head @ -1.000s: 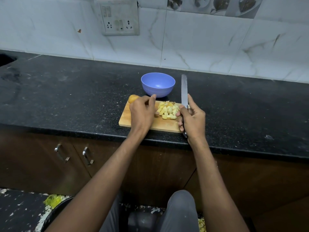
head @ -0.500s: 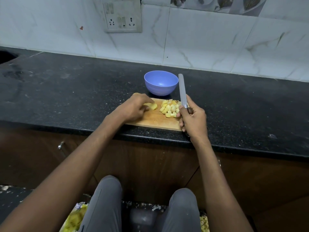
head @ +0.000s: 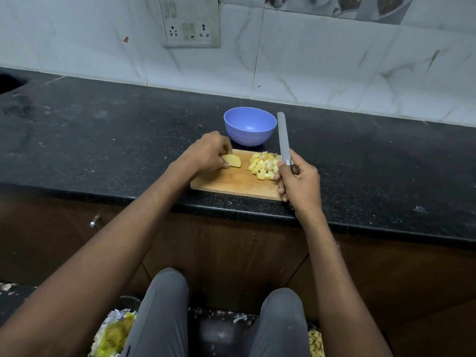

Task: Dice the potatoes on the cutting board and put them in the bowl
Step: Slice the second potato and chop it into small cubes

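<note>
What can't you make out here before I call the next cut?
All in the head view:
- Knife handle: wrapped by the right hand.
- Left end of the potato piece: under the left hand, so its full size is unclear.
- Board right corner: behind the right hand.
- Bowl front inside: hidden by its rim.
- Dice count: too small.

A wooden board (head: pixel 231 182) lies at the counter's near edge. On its left lies a yellow potato half (head: pixel 233 160); on its right, a heap of pale dice (head: pixel 262 166). The blue bowl (head: pixel 249 126) stands upright just behind the board.
</note>
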A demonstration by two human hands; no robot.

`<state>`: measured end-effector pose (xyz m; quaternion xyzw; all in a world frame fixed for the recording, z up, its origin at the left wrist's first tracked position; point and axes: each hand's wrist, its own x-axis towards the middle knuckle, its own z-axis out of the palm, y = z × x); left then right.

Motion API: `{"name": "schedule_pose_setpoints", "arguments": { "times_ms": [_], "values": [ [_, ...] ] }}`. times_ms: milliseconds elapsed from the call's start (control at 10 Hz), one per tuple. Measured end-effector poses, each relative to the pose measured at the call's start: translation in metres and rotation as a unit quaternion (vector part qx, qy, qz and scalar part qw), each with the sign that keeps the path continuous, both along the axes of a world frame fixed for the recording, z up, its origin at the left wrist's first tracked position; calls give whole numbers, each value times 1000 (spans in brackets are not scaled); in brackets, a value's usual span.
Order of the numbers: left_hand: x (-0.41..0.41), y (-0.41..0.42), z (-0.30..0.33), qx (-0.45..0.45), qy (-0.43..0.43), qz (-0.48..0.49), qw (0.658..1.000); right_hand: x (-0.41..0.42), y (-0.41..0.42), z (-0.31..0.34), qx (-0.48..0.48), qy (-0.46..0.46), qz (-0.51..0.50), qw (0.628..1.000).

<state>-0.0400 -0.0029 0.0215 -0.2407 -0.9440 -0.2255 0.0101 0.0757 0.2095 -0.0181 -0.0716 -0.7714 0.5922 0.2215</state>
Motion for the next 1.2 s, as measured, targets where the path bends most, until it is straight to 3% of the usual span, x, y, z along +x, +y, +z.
{"name": "schedule_pose_setpoints", "arguments": {
  "times_ms": [600,800,1000,1200],
  "values": [
    [12,-16,-10,173,53,84,980,0,0,0,13,0,0,1000],
    [34,-31,-10,233,98,43,967,1,0,1,13,4,3,1000],
    [44,-39,-20,180,66,-50,980,1,0,1,19,0,3,1000],
    [47,-24,-31,128,111,-91,981,3,-2,2,16,-14,-6,1000]
  ]
}}
